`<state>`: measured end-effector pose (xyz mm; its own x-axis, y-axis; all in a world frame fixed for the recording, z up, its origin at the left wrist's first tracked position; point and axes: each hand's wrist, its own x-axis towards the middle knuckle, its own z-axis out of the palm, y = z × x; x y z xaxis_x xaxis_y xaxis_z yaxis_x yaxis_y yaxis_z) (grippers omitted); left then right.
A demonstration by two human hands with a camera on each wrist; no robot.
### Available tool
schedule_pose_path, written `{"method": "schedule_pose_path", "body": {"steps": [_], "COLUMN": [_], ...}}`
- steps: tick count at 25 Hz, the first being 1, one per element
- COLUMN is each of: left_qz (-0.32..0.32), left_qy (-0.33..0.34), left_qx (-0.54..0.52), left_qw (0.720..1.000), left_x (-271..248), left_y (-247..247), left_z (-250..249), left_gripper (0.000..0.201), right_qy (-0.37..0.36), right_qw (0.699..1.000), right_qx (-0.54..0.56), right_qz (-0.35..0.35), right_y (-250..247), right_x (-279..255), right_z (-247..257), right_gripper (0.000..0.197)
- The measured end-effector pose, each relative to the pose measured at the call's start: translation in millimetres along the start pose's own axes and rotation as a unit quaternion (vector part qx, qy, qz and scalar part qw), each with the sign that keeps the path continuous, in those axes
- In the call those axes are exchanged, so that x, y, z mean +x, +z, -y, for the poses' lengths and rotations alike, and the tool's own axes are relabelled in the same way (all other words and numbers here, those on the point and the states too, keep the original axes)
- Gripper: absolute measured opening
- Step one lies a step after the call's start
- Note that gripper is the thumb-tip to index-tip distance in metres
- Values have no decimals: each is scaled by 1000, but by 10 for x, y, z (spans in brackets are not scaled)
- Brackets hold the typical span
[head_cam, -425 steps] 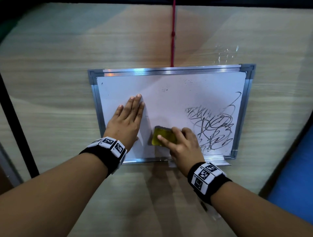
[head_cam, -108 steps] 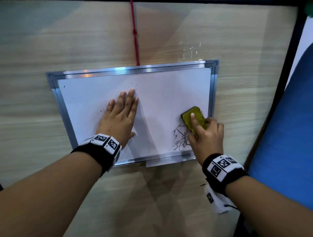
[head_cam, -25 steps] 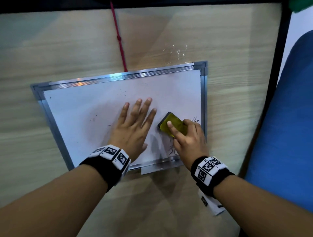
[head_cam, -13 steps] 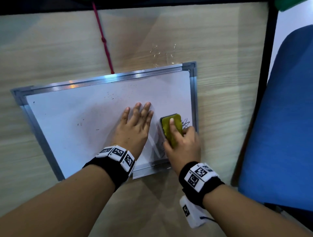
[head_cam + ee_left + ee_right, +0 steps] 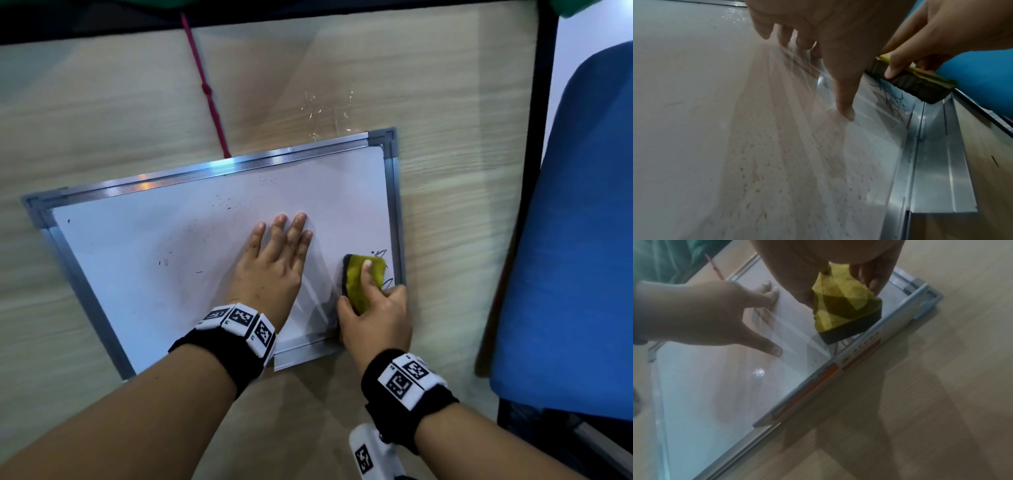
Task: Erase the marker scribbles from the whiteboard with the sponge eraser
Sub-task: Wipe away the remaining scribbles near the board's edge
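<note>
A metal-framed whiteboard lies tilted on the wooden table. My left hand presses flat on it, fingers straight. My right hand grips the yellow sponge eraser, dark pad down on the board's near right corner, forefinger along its top. A few black scribble marks show beside the sponge by the right frame. Small specks dot the rest of the board.
A red cord runs from the board's top edge to the table's far edge. A blue chair stands close on the right beyond the table's black edge. The board's metal tray lines its near side.
The remaining scribble patch has shrunk over the earlier frames. In the last second the sponge moved right toward the frame, and the board sits further turned in view. My left hand stayed flat on the board.
</note>
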<state>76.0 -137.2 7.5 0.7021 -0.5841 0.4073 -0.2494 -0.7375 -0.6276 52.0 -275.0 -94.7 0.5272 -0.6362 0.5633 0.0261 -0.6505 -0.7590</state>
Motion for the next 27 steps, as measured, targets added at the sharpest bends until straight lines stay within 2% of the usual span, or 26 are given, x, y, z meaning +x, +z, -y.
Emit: {"method": "schedule_pose_path", "body": {"steps": [3, 6, 9, 13, 14, 18, 19, 24, 27], "left_qz": [-2, -2, 2, -2, -2, -5, -4, -2, -6], "left_qy": [0, 1, 2, 1, 2, 4, 4, 7, 6], "left_qx": [-4, -8, -10, -9, -11, -7, -7, -6, -8], "left_qw": [1000, 1000, 1000, 1000, 1000, 1000, 1000, 1000, 1000], "left_x": [15, 28, 29, 45, 47, 43, 39, 41, 49], "left_y": [16, 33, 56, 96, 97, 107, 107, 106, 110], "left_z": [-3, 9, 12, 9, 13, 34, 33, 18, 30], "left_gripper": [85, 85, 88, 92, 91, 90, 91, 91, 90], "right_qy": [45, 37, 35, 143, 150, 68, 68, 210, 226], "right_qw": [999, 999, 999, 988, 986, 997, 997, 973, 964], "right_qx": [17, 24, 22, 63, 70, 35, 29, 99, 139], "right_qz": [-17, -6, 4, -7, -6, 21, 24, 2, 11], "right_y": [3, 36, 72, 31, 39, 82, 75, 13, 71], "right_x": [114, 144, -31, 42, 80, -34, -84, 37, 20], "right_z": [71, 213, 143, 182, 234, 284, 230, 258, 431], "right_gripper": [67, 68, 67, 64, 64, 64, 64, 65, 65]}}
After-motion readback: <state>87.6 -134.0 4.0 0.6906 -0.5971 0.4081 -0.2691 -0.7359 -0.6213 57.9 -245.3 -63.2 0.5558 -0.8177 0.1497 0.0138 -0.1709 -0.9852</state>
